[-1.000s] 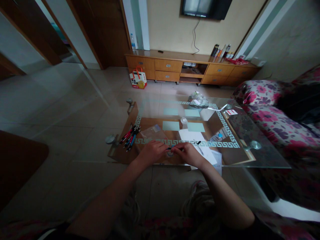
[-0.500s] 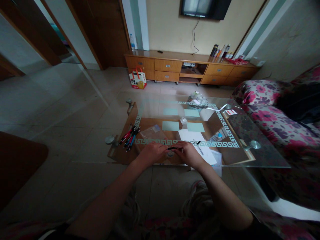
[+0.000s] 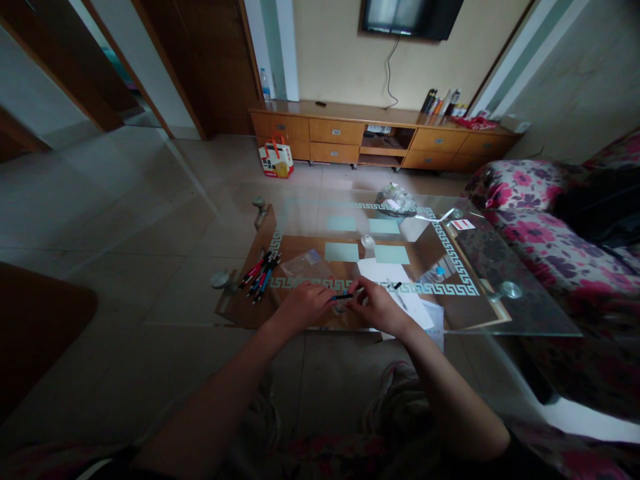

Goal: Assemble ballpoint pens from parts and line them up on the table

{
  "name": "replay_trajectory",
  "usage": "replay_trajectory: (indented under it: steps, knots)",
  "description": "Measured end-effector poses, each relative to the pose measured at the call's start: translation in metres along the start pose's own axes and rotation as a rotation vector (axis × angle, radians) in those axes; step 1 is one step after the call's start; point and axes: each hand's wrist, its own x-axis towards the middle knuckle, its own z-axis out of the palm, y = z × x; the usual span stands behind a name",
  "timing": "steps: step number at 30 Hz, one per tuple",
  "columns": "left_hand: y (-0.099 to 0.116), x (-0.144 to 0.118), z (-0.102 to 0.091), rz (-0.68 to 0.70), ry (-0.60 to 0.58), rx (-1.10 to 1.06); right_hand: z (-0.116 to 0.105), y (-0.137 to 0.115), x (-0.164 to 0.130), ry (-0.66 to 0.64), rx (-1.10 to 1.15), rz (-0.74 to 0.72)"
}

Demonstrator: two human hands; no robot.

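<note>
We hold a thin dark pen (image 3: 345, 296) between our left hand (image 3: 303, 305) and right hand (image 3: 376, 308), both pinching its ends, over the near edge of the glass table (image 3: 520, 313). If one grip slips, small parts could drop to the floor.

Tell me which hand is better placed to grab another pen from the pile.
Probably the left hand: the pile of pens lies just off its outer side on the glass table, while the right hand sits farther away.

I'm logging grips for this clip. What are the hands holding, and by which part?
A pen, held between both hands: the left hand pinches its left end, the right hand its right end, just above the glass table.
</note>
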Motion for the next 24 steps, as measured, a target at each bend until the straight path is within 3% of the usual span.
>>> replay_trajectory:
  steps: [18,24]
  knots:
    - [0.0005,0.0008,-0.0004,-0.012,0.01,0.028,-0.0012,-0.0037,0.0023,0.032,-0.033,0.025]
    - [0.0008,0.0007,-0.0009,-0.016,0.021,0.016,-0.0014,-0.0056,0.0048,0.034,0.11,0.027]
